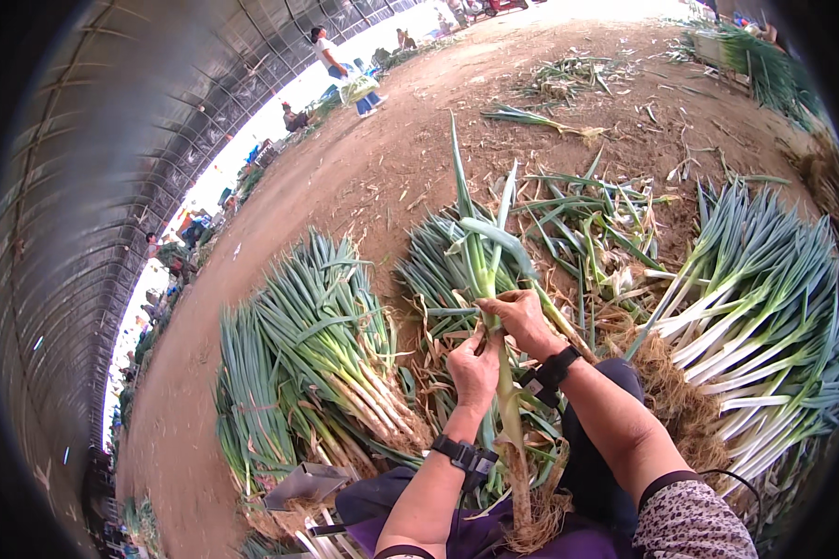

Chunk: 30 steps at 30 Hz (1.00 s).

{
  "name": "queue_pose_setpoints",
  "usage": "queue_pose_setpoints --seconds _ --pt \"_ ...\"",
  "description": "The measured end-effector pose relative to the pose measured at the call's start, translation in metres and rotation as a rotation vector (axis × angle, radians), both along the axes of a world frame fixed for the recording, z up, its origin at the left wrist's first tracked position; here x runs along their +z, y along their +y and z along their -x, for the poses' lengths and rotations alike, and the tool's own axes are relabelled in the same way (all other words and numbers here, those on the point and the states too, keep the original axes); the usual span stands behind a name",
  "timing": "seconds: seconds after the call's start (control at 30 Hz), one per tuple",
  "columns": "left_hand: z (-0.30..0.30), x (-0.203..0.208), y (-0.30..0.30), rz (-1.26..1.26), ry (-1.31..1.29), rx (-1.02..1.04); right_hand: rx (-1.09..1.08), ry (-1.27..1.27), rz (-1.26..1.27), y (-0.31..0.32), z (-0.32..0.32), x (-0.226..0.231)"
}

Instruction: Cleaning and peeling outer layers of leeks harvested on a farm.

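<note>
Both hands work one green onion [490, 279], held upright over the lap, roots down near the knees. Left hand [473, 371] is curled, fingertips pinching the stalk low on its pale part. Right hand [524, 320] is closed around the stalk just above, at the base of the leaves. Each wrist wears a black strap (two in all).

Three heaps of onions lie on the dirt floor [364, 177]: one bundled pile [317, 363] to the left, one pile [764, 317] of white stalks to the right, one loose heap [438, 270] behind the hands. Trimmings [587, 233] are scattered beyond.

A person [340, 70] walks far off. A metal blade [306, 484] near the left knee is partly hidden; its shape is unclear.
</note>
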State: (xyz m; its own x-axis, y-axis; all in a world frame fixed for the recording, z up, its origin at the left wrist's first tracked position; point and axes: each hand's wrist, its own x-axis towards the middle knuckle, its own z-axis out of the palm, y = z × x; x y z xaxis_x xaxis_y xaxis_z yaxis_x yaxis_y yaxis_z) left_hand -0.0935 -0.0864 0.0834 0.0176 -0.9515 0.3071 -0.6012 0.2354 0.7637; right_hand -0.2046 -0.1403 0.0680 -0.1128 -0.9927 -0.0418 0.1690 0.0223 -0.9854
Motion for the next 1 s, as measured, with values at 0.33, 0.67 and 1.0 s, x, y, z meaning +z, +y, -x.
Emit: queue_pose_setpoints --seconds 0.33,0.67,1.0 --pt "0.021 -0.011 -0.004 0.206 -0.281 0.021 -0.173 0.132 -0.039 -0.006 0.011 -0.013" --pt "0.046 -0.021 -0.005 0.526 -1.019 -0.202 -0.126 0.422 0.108 -0.021 0.043 -0.030" --pt "0.004 -0.053 0.100 0.386 -0.647 -0.416 -0.123 0.076 -0.191 0.009 0.053 -0.003"
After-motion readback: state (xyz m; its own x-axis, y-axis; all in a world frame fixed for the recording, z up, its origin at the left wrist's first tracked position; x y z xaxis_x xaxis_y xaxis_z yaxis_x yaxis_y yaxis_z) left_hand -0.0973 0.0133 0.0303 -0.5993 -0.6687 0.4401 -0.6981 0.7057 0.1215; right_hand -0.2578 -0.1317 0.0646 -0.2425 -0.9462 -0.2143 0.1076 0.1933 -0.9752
